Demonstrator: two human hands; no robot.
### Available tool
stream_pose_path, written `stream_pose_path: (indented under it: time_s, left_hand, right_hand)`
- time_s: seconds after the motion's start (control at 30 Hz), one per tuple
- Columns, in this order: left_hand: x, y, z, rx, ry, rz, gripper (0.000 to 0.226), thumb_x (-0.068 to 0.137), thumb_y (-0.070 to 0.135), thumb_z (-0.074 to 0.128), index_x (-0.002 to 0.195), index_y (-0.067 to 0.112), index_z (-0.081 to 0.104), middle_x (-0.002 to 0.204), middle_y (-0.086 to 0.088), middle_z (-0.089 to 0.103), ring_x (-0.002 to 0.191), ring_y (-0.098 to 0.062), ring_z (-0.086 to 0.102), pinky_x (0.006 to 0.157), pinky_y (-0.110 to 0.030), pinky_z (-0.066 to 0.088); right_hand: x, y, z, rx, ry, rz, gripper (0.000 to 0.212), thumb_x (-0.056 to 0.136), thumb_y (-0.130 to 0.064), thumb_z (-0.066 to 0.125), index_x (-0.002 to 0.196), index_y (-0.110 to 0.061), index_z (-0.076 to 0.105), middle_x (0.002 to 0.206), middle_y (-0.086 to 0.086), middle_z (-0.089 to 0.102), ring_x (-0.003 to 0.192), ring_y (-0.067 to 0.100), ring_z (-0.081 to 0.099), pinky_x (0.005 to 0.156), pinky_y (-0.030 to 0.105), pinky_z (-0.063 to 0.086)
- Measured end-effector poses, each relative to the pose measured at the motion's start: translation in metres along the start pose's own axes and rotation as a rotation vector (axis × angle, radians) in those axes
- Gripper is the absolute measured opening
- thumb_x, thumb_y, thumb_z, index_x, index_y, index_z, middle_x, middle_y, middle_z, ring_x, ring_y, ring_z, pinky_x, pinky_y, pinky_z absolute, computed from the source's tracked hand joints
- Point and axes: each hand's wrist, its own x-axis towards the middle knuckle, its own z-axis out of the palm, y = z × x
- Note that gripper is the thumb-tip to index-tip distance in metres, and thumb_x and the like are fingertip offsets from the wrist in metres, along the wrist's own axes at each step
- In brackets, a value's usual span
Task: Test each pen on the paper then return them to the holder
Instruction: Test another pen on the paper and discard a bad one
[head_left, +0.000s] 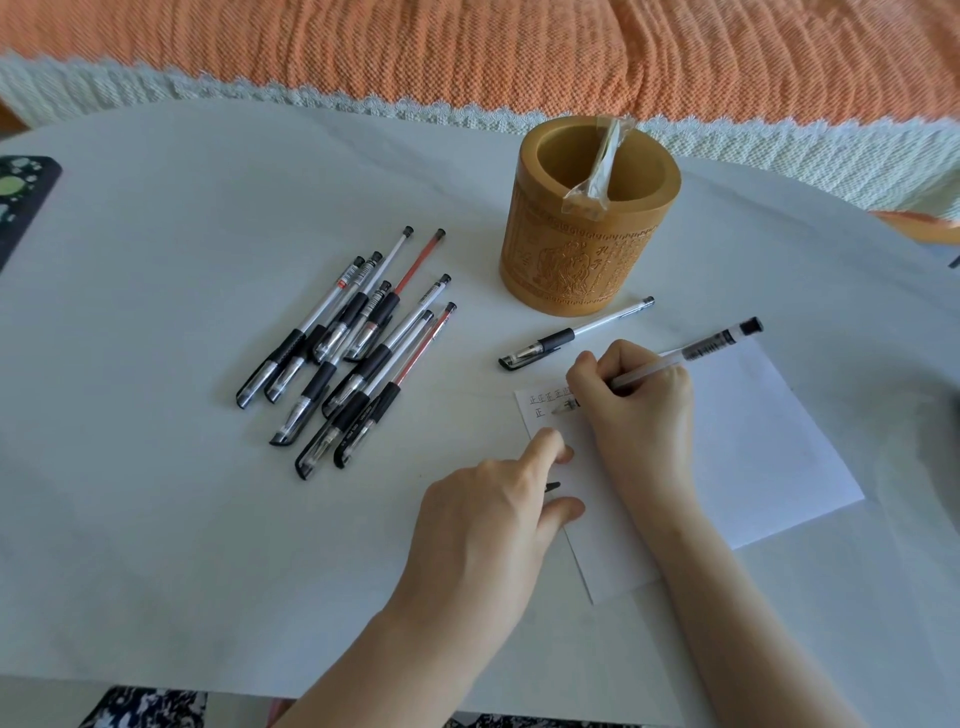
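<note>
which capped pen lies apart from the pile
The black-grip pen lying alone by the bamboo holder; the other capped ones sit heaped in the pile further left.

Hands: left hand (483, 519), right hand (639, 400), both bare.
Forearms (727, 597): uncovered.
Garment (145, 706): black-and-white print, well behind the grip.

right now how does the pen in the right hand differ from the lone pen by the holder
The held pen is uncapped, bare tip showing; the lone pen is capped. What looks like its cap sits in the left hand. The held pen is tilted in the right hand, tip down at the paper; the lone pen lies flat on the table, untouched, near the holder. Both have clear barrels and black end plugs.
</note>
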Motion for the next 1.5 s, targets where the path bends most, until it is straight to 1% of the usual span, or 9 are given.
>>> stream_pose_path:
  time_s: [0.3, 0.47, 0.53, 0.67, 0.8, 0.9, 1.0, 1.33, 1.5]
  left_hand:
    - [-0.001, 0.001, -0.002, 0.005, -0.014, -0.012, 0.029, 0.089, 0.05, 0.048, 0.114, 0.037, 0.042, 0.053, 0.0, 0.033, 0.076, -0.021, 0.055, 0.046, -0.017, 0.025]
    - [-0.001, 0.001, -0.003, -0.037, -0.002, 0.015, 0.029, 0.089, 0.049, 0.049, 0.115, 0.036, 0.043, 0.07, -0.003, 0.054, 0.084, -0.016, 0.058, 0.048, -0.019, 0.028]
    - [-0.001, 0.0, -0.004, -0.057, -0.011, 0.03, 0.03, 0.089, 0.048, 0.05, 0.115, 0.036, 0.043, 0.064, -0.001, 0.047, 0.078, -0.015, 0.056, 0.051, -0.023, 0.029]
    - [-0.001, 0.001, -0.007, -0.33, 0.052, 0.044, 0.028, 0.087, 0.034, 0.055, 0.11, 0.028, 0.04, 0.056, 0.006, 0.037, 0.055, -0.009, 0.043, 0.053, -0.019, 0.034]
    - [0.003, 0.003, -0.017, -0.676, 0.037, -0.017, 0.023, 0.09, 0.015, 0.043, 0.1, 0.028, 0.028, 0.08, -0.003, 0.055, 0.058, -0.014, 0.044, 0.057, -0.032, 0.04]
    - [0.003, 0.005, -0.023, -0.755, -0.005, 0.027, 0.025, 0.094, 0.012, 0.042, 0.103, 0.031, 0.029, 0.093, -0.004, 0.059, 0.072, -0.024, 0.051, 0.067, -0.034, 0.043]
    - [0.004, 0.006, -0.023, -0.767, -0.019, 0.067, 0.027, 0.094, 0.011, 0.044, 0.103, 0.031, 0.028, 0.084, 0.004, 0.058, 0.074, -0.014, 0.052, 0.069, -0.022, 0.042]
    - [0.001, 0.011, -0.024, -0.688, -0.099, 0.144, 0.034, 0.094, 0.015, 0.049, 0.108, 0.036, 0.026, 0.087, 0.012, 0.065, 0.077, -0.015, 0.057, 0.075, -0.025, 0.043]
    - [0.001, 0.013, -0.026, -0.686, -0.103, 0.149, 0.03, 0.093, 0.016, 0.051, 0.105, 0.032, 0.029, 0.088, 0.015, 0.066, 0.077, -0.005, 0.058, 0.073, -0.017, 0.042]
  right_hand:
    - [0.001, 0.002, -0.001, 0.001, 0.016, -0.002, 0.044, 0.081, -0.003, 0.058, 0.052, -0.014, 0.026, 0.045, -0.005, 0.022, 0.046, 0.008, 0.019, 0.043, 0.018, 0.016]
    - [0.006, 0.004, -0.007, 0.161, 0.05, 0.066, 0.05, 0.087, -0.014, 0.064, 0.047, -0.013, 0.034, 0.042, -0.01, 0.037, 0.057, 0.014, 0.051, 0.051, 0.02, 0.033]
    - [0.008, 0.001, -0.01, 0.236, 0.027, 0.112, 0.052, 0.089, -0.028, 0.064, 0.048, -0.005, 0.042, 0.043, -0.008, 0.041, 0.053, 0.01, 0.053, 0.053, 0.019, 0.035]
    - [0.013, -0.005, -0.017, 0.54, 0.004, 0.311, 0.043, 0.096, -0.035, 0.05, 0.064, -0.008, 0.063, 0.047, 0.002, 0.044, 0.047, 0.015, 0.039, 0.05, 0.022, 0.031]
    - [0.01, -0.015, -0.027, 0.772, -0.077, 0.363, 0.023, 0.093, -0.019, 0.055, 0.073, -0.011, 0.047, 0.049, -0.002, 0.044, 0.046, 0.012, 0.041, 0.046, 0.019, 0.032]
    - [-0.001, -0.02, -0.038, 0.714, -0.116, 0.333, 0.033, 0.084, -0.024, 0.062, 0.064, -0.015, 0.037, 0.048, -0.003, 0.034, 0.043, 0.012, 0.032, 0.043, 0.021, 0.021]
    - [-0.01, -0.021, -0.048, 0.686, -0.13, 0.314, 0.037, 0.089, -0.007, 0.056, 0.061, -0.013, 0.033, 0.049, 0.001, 0.025, 0.042, 0.013, 0.022, 0.045, 0.025, 0.014]
    - [-0.013, -0.027, -0.064, 0.609, -0.093, 0.261, 0.04, 0.091, 0.003, 0.05, 0.059, -0.013, 0.031, 0.046, -0.001, 0.025, 0.042, 0.013, 0.022, 0.044, 0.024, 0.016]
    - [-0.016, -0.024, -0.065, 0.529, -0.122, 0.253, 0.042, 0.09, 0.003, 0.054, 0.057, -0.012, 0.034, 0.046, 0.0, 0.027, 0.04, 0.013, 0.026, 0.042, 0.02, 0.023]
